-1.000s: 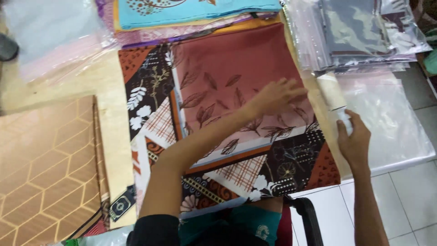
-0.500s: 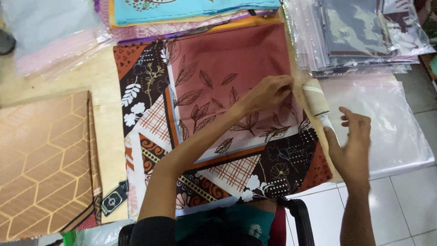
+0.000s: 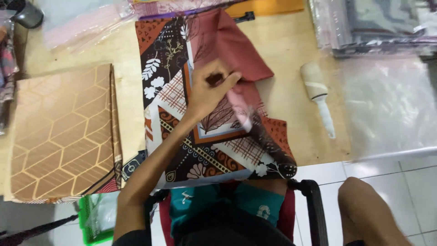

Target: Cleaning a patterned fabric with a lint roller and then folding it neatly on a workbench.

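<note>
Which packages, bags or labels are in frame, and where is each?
Stack of clear plastic bags: top right, flat, holding grey folded cloth.
Empty clear bag: right table edge, flat, see-through.
Pale pink bagged cloth: top left, flat, glossy wrap.
Small dark label: beside the tan folded cloth, squarish, pale print.
No screens or signs.

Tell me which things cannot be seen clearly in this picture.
- Right hand: head view, blurred by motion; its grip on the patterned cloth cannot be told.
- Left hand: its palm is hidden by its own back.
- Plastic-wrapped stack: cut by the top edge.
- Lint roller: its surface is too small to judge.
</note>
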